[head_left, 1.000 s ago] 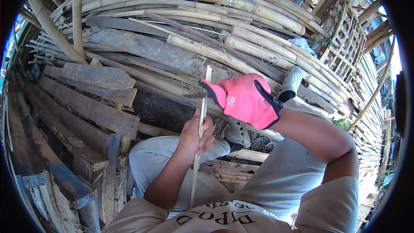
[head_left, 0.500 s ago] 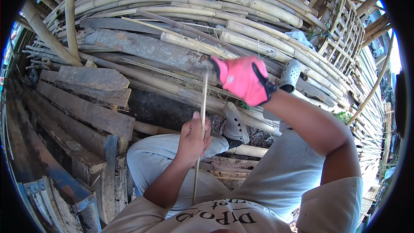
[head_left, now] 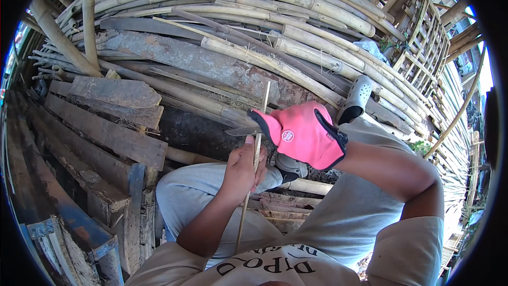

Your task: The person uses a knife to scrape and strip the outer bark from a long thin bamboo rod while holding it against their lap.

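My bare left hand (head_left: 243, 167) is closed around a thin, pale bamboo strip (head_left: 265, 97). The strip runs from near my shirt, through the fist, and out past my thumb. My right hand (head_left: 307, 133), in a pink glove with black trim, is closed on a knife; its dark blade (head_left: 242, 131) sticks out to the left and lies across the strip just above my left thumb. The knife's handle is hidden in the glove.
Long bamboo poles (head_left: 296, 1) lie stacked across the far side. A weathered plank (head_left: 180, 59) rests in front of them. Rough wooden boards (head_left: 106, 132) stand at the left. A bamboo lattice (head_left: 423, 37) leans at the far right. My legs are bent beneath my hands.
My gloved right hand has come down and nearer, bringing the knife blade along the strip to just above my left thumb. The left hand has barely moved.
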The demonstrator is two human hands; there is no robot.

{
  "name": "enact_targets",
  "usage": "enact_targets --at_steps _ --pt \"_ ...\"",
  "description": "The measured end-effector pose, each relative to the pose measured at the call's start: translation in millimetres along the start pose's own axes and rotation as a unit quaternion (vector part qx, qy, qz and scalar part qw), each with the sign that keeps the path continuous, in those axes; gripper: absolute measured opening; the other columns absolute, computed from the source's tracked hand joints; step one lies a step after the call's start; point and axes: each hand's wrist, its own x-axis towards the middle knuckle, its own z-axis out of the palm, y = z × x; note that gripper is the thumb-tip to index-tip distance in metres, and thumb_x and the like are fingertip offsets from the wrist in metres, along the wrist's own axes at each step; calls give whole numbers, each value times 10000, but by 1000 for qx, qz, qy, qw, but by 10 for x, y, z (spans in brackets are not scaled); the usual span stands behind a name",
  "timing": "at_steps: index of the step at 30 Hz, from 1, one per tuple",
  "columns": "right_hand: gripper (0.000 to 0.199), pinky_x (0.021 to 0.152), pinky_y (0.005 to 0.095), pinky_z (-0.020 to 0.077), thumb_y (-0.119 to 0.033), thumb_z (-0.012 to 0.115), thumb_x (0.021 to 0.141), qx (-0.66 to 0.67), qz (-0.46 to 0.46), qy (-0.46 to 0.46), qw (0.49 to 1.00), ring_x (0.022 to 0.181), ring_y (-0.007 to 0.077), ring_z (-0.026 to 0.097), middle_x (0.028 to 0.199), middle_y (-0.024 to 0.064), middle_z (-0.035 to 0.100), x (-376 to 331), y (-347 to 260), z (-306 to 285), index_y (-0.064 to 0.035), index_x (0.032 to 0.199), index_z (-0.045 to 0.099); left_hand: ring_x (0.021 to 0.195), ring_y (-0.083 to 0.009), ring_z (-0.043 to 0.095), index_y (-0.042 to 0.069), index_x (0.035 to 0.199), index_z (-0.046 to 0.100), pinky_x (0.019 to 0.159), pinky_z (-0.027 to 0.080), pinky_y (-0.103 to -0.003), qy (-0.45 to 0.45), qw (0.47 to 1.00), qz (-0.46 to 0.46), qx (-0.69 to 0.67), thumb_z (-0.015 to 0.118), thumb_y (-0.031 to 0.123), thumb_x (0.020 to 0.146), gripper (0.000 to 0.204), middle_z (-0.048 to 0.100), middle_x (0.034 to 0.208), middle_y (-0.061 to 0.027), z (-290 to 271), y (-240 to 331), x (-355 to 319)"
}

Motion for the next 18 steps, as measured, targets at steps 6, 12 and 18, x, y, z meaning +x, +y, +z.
enact_targets --at_steps 6,12,18 --pt "312 663 467 539 -451 583 885 10 51 -166 985 717 347 679 689 115 672 122 3 -31 -174 871 727 343 -90 244 108 823 408 335 208 -265 20 999 24 40 270 457 1087 459 319 507 11 43 -54 -23" --pt "440 501 480 488 -457 435 1001 -143 53 86 984 577 348 634 631 131 641 474 710 192 -136 917 725 339 -87 263 106 791 426 331 228 -267 70 994 11 81 247 458 1092 496 317 504 16 73 -78 66" --pt "369 440 427 467 -224 481 1009 -266 95 185 941 517 296 621 636 135 634 564 1205 -171 -76 1342 536 337 -93 275 105 788 429 336 236 -275 5 999 -8 52 259 458 1091 495 315 495 11 142 -160 -33"
